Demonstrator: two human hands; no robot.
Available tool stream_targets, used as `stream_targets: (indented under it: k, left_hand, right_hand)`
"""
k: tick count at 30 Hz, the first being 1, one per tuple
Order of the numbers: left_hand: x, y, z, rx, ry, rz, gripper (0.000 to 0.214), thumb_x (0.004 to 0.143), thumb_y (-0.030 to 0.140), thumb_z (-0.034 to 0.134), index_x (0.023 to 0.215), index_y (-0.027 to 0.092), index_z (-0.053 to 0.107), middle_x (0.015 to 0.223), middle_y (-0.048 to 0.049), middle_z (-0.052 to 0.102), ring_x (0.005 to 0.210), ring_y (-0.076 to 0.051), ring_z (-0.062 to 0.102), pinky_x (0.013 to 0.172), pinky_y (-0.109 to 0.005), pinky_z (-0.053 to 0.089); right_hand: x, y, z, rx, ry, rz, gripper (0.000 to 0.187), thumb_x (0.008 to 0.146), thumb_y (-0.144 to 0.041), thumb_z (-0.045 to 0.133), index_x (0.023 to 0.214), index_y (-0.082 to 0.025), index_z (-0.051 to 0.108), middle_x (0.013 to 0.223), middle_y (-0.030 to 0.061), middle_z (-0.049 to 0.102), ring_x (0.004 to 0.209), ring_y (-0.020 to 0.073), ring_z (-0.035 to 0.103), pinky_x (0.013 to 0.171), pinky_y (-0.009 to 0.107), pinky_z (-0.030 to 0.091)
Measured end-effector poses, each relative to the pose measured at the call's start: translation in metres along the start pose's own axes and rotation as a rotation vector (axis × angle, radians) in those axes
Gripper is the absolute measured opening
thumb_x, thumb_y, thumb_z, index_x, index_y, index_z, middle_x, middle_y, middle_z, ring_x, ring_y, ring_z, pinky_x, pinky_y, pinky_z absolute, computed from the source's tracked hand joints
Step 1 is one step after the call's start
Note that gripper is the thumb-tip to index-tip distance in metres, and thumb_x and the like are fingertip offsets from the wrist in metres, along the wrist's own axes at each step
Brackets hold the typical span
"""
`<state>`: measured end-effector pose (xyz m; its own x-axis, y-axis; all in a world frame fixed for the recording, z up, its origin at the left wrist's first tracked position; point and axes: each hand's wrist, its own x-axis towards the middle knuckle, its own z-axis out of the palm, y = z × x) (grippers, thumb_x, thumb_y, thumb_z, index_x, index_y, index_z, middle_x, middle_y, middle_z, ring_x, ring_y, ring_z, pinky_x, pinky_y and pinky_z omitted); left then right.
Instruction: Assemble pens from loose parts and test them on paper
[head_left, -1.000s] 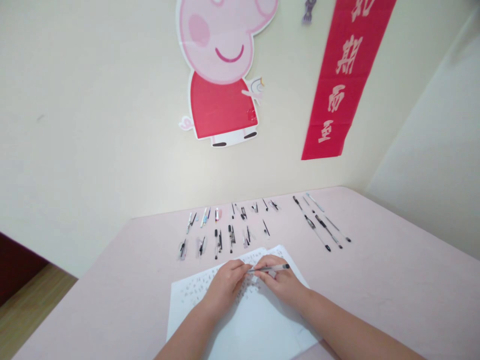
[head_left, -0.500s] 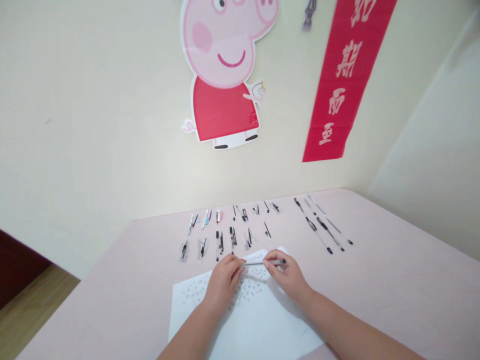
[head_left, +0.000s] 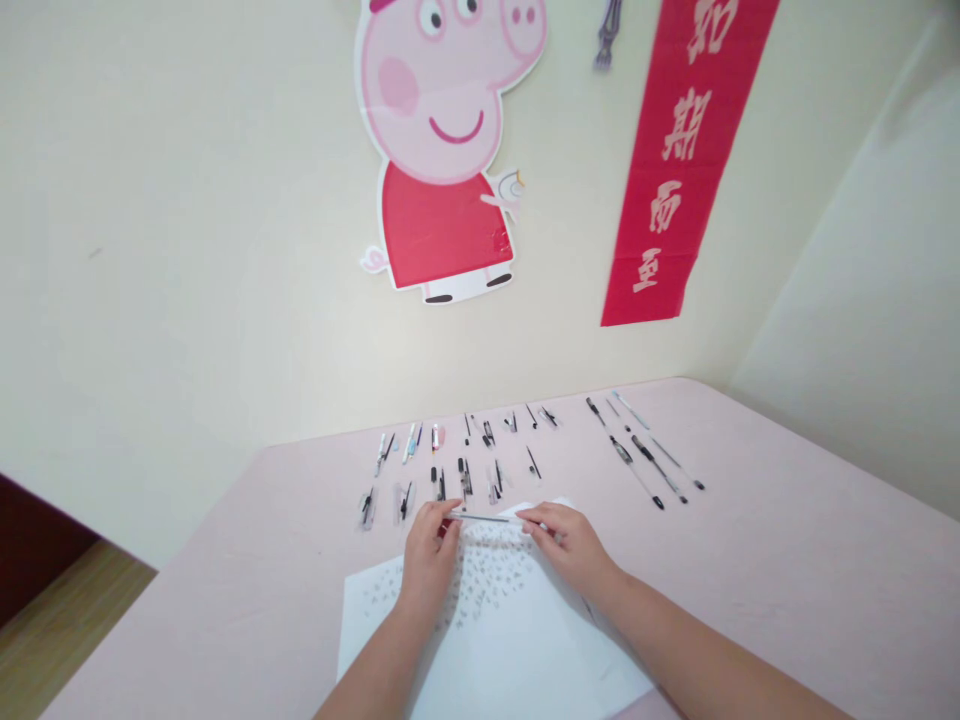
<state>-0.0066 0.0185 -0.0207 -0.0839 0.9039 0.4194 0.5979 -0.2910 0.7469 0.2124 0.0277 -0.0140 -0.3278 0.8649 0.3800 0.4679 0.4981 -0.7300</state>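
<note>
My left hand [head_left: 431,555] pinches the left end of a slim, pale pen [head_left: 486,518], its fingertips closed around it. The right end is gripped by my right hand [head_left: 568,542], thumb against fingers. Between the two hands the pen lies nearly level, with a thin dark line showing along its middle. Both ends are partly hidden by my fingers. Beneath my hands are white paper sheets [head_left: 532,640] covered in small handwritten characters in the upper part.
Behind the paper, pens in pieces lie in rows, among them a dismantled pen [head_left: 440,483]. To the right are several longer pens, one with a black cap [head_left: 658,502]. The pink table [head_left: 780,590] meets a wall bearing a pig cutout [head_left: 446,225] and a red banner [head_left: 664,170].
My left hand has moved left and the hands are farther apart, with a longer stretch of pen between them. The dark end beyond my right hand no longer shows. The view has shifted slightly.
</note>
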Motion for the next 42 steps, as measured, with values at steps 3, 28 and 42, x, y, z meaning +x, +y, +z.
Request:
stream_targets:
  k: [3,28,42]
  left_hand:
    - [0.001,-0.002,0.000,-0.021,0.031,-0.005,0.026,0.076,0.017,0.047,0.097,0.018,0.062,0.087,-0.0050,0.059,0.076,-0.017,0.057,0.066,-0.031,0.047]
    - [-0.010,0.005,0.010,-0.034,-0.321,0.006,0.023,0.080,0.024,0.048,0.101,0.020,0.058,0.079,-0.0026,0.059,0.069,-0.016,0.054,0.067,-0.030,0.044]
    - [-0.010,0.014,0.005,0.095,-0.459,0.064,0.024,0.079,0.019,0.046,0.098,0.020,0.061,0.080,-0.0043,0.060,0.073,-0.017,0.056,0.070,-0.029,0.043]
  right_hand:
    - [-0.003,-0.002,0.001,-0.195,-0.062,0.001,0.026,0.084,-0.025,0.047,0.102,-0.020,0.065,0.089,0.0057,0.069,0.082,0.0176,0.060,0.077,0.030,0.042]
    - [0.079,0.073,-0.094,-0.938,0.080,0.704,0.024,0.084,-0.023,0.044,0.092,-0.012,0.064,0.093,0.0175,0.066,0.086,0.0249,0.063,0.068,0.030,0.044]
    - [0.101,0.089,-0.074,-0.994,0.000,0.657,0.028,0.083,-0.007,0.038,0.099,-0.008,0.062,0.095,0.0207,0.065,0.091,0.0250,0.064,0.072,0.031,0.047]
